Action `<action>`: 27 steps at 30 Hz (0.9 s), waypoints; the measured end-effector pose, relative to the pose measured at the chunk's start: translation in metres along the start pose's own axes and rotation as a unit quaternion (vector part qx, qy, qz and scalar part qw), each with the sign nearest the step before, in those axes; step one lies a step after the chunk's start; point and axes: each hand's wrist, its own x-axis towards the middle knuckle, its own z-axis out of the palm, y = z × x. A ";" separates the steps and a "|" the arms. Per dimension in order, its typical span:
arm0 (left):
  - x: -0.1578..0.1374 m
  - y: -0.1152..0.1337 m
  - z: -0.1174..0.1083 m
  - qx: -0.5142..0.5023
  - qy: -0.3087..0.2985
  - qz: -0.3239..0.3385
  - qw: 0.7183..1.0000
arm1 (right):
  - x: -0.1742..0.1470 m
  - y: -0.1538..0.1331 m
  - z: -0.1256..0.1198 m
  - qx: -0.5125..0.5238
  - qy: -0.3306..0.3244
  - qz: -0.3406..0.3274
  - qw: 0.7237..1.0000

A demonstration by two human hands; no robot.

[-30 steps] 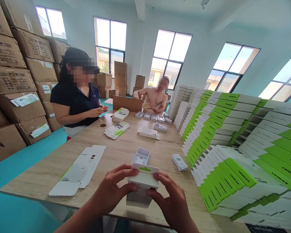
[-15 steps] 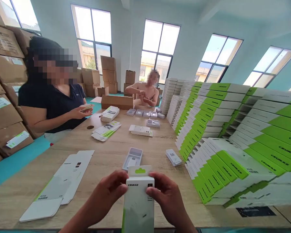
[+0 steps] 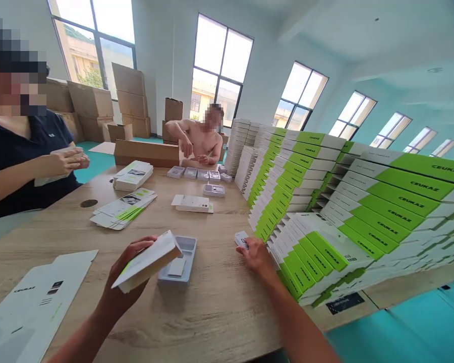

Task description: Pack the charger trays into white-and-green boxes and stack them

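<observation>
My left hand (image 3: 118, 287) is closed around a white carton (image 3: 149, 259), held tilted above the table beside a plastic tray (image 3: 190, 249). In that tray lies a small white piece (image 3: 177, 266). Further right, my right hand (image 3: 260, 258) reaches to a small stack of white printed cards (image 3: 239, 236). Its thumb and fingers close on the near edge of the top card and cover part of the stack. Flattened white cartons (image 3: 34, 297) lie on the table to the left of my left hand.
Tall stacks of green-and-white boxes (image 3: 386, 206) line the right side. Flat cartons (image 3: 126, 206), a folded carton (image 3: 192, 203) and several trays (image 3: 214, 190) lie farther back. One co-worker (image 3: 26, 151) sits at the left, another (image 3: 200, 138) at the far end near a cardboard box (image 3: 147, 153).
My right hand has left the carton and moved right to the card stack. My left hand has carried the carton left and tipped it over. The view has turned right.
</observation>
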 end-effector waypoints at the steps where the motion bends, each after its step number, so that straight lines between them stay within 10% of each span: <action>1: 0.000 -0.004 0.000 -0.004 0.019 -0.035 0.999 | 0.003 0.005 0.000 -0.023 -0.008 0.009 1.000; 7: 0.000 -0.001 0.005 -0.004 0.008 -0.179 0.984 | 0.010 0.008 -0.006 -0.050 -0.033 0.036 0.998; 14: 0.000 -0.006 0.007 -0.022 -0.001 -0.122 0.992 | -0.037 -0.057 -0.017 0.161 -0.032 0.004 0.986; 18: 0.002 -0.005 0.008 -0.031 0.003 -0.089 0.996 | -0.069 -0.121 0.004 0.446 -0.252 0.104 0.853; 21: 0.003 -0.002 0.007 -0.034 -0.001 -0.072 0.997 | -0.069 -0.154 0.024 0.490 -0.284 0.141 0.812; 24: 0.003 -0.002 0.004 -0.043 0.000 -0.074 0.996 | -0.057 -0.157 0.039 0.478 -0.279 0.125 0.824; 27: 0.005 -0.005 0.001 -0.045 0.013 -0.103 0.994 | -0.042 -0.135 0.050 0.298 -0.260 -0.015 0.919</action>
